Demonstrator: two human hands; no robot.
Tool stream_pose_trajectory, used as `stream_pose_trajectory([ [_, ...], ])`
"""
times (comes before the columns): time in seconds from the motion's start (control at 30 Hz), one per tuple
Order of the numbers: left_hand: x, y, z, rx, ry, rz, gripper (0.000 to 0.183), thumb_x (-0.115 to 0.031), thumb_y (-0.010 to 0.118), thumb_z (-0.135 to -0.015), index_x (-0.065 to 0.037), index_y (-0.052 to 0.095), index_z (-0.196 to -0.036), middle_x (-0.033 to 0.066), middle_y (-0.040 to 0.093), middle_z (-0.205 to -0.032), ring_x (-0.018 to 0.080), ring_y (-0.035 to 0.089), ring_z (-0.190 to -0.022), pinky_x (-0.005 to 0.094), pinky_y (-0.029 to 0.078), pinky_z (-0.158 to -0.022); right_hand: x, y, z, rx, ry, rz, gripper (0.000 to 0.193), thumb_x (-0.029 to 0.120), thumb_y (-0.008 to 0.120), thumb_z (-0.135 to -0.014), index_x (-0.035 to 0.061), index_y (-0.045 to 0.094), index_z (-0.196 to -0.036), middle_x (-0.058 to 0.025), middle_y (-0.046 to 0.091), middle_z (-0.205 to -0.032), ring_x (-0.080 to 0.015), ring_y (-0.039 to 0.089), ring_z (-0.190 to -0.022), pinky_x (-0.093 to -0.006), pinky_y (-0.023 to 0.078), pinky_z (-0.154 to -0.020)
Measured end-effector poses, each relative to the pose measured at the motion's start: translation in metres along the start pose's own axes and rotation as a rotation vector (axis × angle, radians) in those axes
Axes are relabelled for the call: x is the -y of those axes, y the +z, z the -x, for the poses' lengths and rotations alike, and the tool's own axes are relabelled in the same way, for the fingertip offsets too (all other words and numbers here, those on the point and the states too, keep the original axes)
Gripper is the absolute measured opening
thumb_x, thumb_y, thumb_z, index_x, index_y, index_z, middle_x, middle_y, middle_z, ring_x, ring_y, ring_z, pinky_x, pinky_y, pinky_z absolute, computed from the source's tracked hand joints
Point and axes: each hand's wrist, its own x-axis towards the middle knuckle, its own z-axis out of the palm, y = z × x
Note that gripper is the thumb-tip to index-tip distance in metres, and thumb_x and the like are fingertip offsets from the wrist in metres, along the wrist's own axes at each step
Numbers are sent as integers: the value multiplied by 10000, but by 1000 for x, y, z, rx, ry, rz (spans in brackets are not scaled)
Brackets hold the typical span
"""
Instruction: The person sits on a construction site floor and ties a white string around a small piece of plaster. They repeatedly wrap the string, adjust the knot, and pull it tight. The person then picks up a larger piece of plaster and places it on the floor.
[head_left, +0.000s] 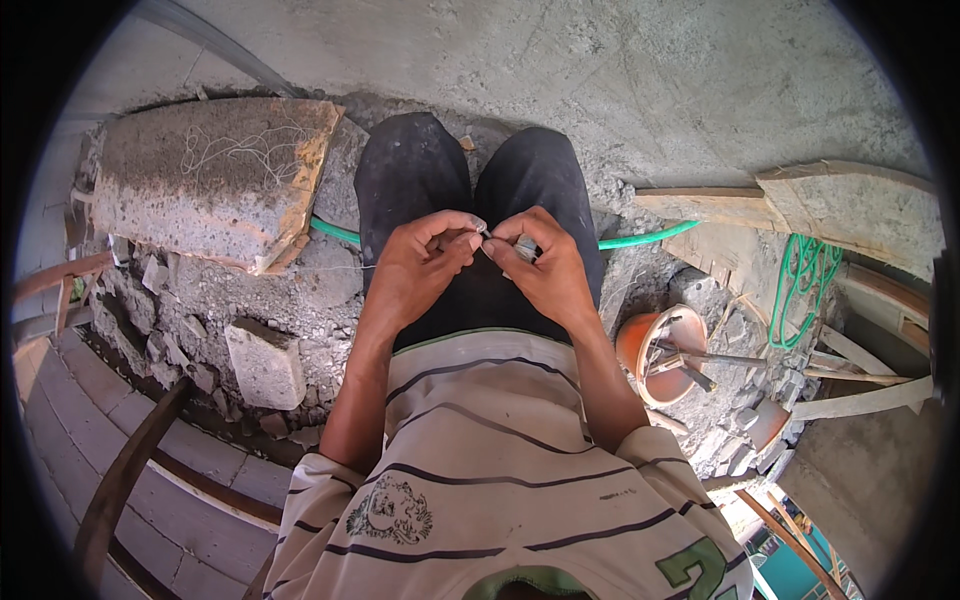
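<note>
Above my dark-trousered knees, my left hand and my right hand meet fingertip to fingertip. Both are closed in a pinch around a tiny dark and shiny piece, too small to name. Something pale shows by the right thumb, partly hidden by the fingers. A loose tangle of thin white string lies on a cement-crusted wooden board to the left. One thin strand runs from that side toward my left wrist; where it ends is hidden.
Rubble and a concrete block lie at the left. A green hose passes behind my legs, and a coil of green hose hangs at the right. An orange bucket there holds tools. Wooden planks lean nearby.
</note>
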Motion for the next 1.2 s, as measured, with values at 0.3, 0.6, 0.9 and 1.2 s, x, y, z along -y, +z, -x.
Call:
stream_pose_trajectory([
  [0.3, 2, 3, 1, -103, 85, -55, 103, -119, 687, -974, -26, 696, -1016, -7, 693, -864, 50, 599, -760, 213, 477, -675, -8, 7, 3, 19, 22, -76, 71, 54, 747, -908, 18, 687, -910, -45, 605, -929, -103, 615, -774, -249, 502, -605],
  [0.6, -9, -2, 2, -83, -102, 337, 152, -128, 705, -954, -18, 707, -1060, 33, 709, -922, 101, 646, -807, 255, 535, -730, 5, 12, 2, 33, 99, -213, 49, 46, 734, -915, 23, 692, -925, -38, 607, -923, -101, 612, -803, -251, 503, -655],
  [0.9, 1, -2, -1, -122, 103, 252, 105, -51, 721, -929, 8, 714, -1016, 28, 712, -916, 79, 663, -850, 236, 530, -765, 3, 16, -2, 35, 45, -185, 75, 64, 746, -893, 34, 679, -879, -48, 612, -900, -132, 614, -801, -282, 483, -698],
  [1.2, 6, 6, -3, -257, 246, 11, 66, -15, 706, -903, 18, 712, -960, 43, 694, -895, 88, 677, -802, 245, 531, -727, 9, 19, -4, -34, -69, -28, 80, -13, 728, -843, 24, 657, -853, -66, 611, -871, -169, 623, -782, -303, 480, -697],
])
